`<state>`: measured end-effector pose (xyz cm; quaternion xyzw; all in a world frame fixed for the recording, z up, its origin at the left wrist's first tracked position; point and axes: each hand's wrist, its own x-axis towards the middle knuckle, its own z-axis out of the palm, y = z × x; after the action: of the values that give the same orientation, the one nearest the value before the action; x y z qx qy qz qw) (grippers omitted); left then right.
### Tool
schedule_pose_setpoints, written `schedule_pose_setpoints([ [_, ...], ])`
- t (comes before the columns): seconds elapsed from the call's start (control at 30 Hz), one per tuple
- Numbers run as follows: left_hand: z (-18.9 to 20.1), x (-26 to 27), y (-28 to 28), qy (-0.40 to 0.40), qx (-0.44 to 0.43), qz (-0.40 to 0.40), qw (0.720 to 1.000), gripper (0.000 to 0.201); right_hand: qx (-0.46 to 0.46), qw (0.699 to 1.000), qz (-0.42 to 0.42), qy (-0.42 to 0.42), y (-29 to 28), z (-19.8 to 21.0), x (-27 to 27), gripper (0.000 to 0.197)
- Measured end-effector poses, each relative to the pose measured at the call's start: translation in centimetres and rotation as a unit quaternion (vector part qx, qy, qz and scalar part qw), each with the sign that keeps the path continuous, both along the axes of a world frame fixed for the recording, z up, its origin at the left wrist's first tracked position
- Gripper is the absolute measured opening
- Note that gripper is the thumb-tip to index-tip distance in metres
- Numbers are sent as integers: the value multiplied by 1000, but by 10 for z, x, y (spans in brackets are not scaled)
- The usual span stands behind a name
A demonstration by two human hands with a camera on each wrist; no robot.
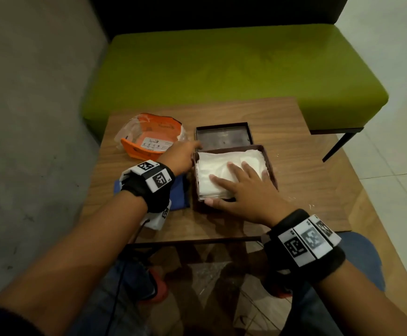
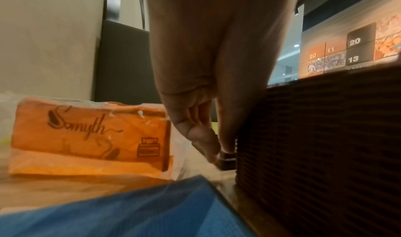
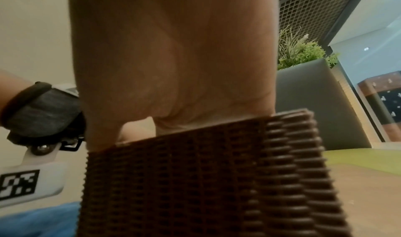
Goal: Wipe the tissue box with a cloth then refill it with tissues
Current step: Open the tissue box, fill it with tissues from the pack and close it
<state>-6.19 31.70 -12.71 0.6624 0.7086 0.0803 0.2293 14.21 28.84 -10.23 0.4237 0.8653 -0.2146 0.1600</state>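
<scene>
- The right hand (image 1: 243, 190) is nearest. It lies flat on the tissues (image 1: 229, 170), fingers straight, pressing them down. Its thumb sits outside, at the near wall of the box (image 1: 271, 175).
- The box is brown and open on top. It sits in the middle of the table (image 1: 306, 190), straight ahead of both hands. The white tissues fill it nearly to the top.
- The box's long side runs left to right, so the lid must go on turned the same way.
- The blue cloth (image 1: 180, 192) lies flat on the table just left of the box, partly under the left wrist. No hand holds it.
- The left hand (image 1: 183, 156) reaches past the box's left side. Its fingertips (image 2: 213, 155) point down at the lid's (image 1: 224, 137) near left corner, but I cannot tell if they pinch it yet.
- The lid lies just behind the box, right beside it, inside facing up.
- I think the wiping and filling are nearly done, and closing the box is next. The left hand is nearer the lid, so it should bring it toward the person and over the box.
- The orange wrapper (image 1: 154, 139) lies torn open, left of the lid.
- A green bench (image 1: 221, 69) stands behind the table.
</scene>
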Motion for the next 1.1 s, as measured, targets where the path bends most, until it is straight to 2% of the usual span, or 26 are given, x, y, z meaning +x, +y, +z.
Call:
schedule_pose_setpoints([
  [0.1, -16, -3, 5, 7, 17, -7, 1000, 25, 5, 999, 23, -24, 1, -6, 1, 75],
  [0.2, -25, -5, 5, -84, 35, 24, 996, 25, 1, 999, 31, -36, 3, -7, -1, 71],
  [0.37, -27, -6, 8, -37, 63, -3, 997, 20, -8, 999, 38, -31, 2, -7, 1, 69],
  [0.47, -13, -8, 11, -26, 133, -10, 991, 18, -17, 1000, 19, 5, 2, 1, 6, 72],
  [0.53, 2, -11, 11, -43, 178, -7, 983, 15, 18, 997, -12, 73, 4, 7, 9, 65],
  [0.63, 29, -13, 8, -84, 252, 23, 964, 15, 128, 961, -76, 234, 6, 10, 13, 27],
  [0.67, 40, -13, 6, -97, 280, 36, 955, 16, 161, 943, -104, 272, 6, 10, 13, 21],
  [0.77, 74, -16, -1, -118, 351, 60, 927, 18, 226, 891, -190, 346, 12, 8, 19, 35],
  [0.83, 93, -17, -13, -171, 386, 64, 904, 18, 232, 861, -241, 382, 17, 12, 24, 41],
  [0.93, 109, -10, -34, -303, 403, 91, 859, 21, 237, 822, -278, 437, 22, 22, 28, 26],
  [0.97, 112, -6, -39, -343, 401, 107, 843, 18, 220, 813, -282, 460, 21, 27, 28, 22],
  [1.03, 111, -1, -47, -401, 376, 148, 823, 12, 158, 797, -298, 501, 18, 35, 27, 29],
  [1.1, 102, 3, -50, -432, 323, 191, 820, 17, 104, 780, -319, 528, 17, 41, 26, 38],
])
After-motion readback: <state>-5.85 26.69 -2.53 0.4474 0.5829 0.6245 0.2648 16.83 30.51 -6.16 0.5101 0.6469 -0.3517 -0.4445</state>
